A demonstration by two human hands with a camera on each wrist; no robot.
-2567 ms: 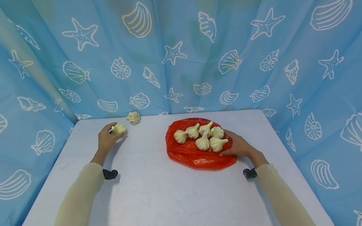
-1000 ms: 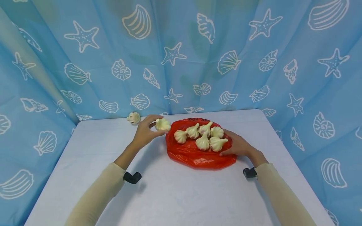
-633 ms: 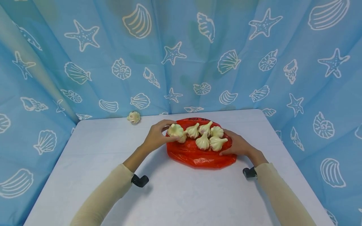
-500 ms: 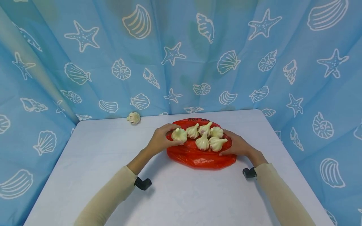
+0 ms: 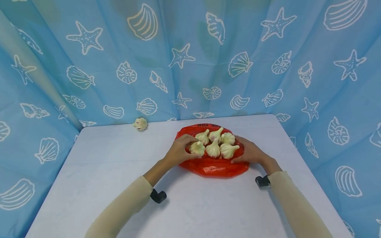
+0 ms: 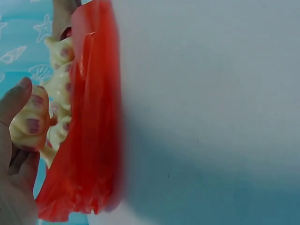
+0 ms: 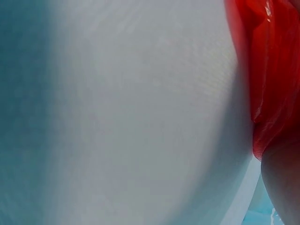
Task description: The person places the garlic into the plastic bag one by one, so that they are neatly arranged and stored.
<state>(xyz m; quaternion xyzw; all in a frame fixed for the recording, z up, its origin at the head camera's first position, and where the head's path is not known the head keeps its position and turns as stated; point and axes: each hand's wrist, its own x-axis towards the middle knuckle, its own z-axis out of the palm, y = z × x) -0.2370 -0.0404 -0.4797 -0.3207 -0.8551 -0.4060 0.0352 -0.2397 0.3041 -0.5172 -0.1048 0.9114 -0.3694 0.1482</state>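
In the head view, my left hand (image 5: 179, 150) holds a pale garlic bulb (image 5: 197, 148) between thumb and fingers, at the left side of an opened red plastic bag (image 5: 212, 168). The left wrist view shows that bulb (image 6: 32, 123) with purplish patches, thumb on one side and fingertips on the other. Several more garlic bulbs (image 5: 213, 149) lie together inside the bag's mouth. My right hand (image 5: 251, 151) grips the bag's right side, thumb at the front. The right wrist view shows only part of that hand (image 7: 282, 183) against the red plastic (image 7: 276, 79).
A single garlic bulb (image 5: 140, 123) lies at the back left of the white-covered table (image 5: 119, 145). A blue curtain (image 5: 190, 79) with white shells and starfish hangs behind and at both sides. Dark wrist-worn devices (image 5: 158, 196) sit at both cuffs.
My left hand has carried the garlic bulb from the table's left side rightward to over the red bag, and a little further inward lately. The right hand has stayed on the bag.
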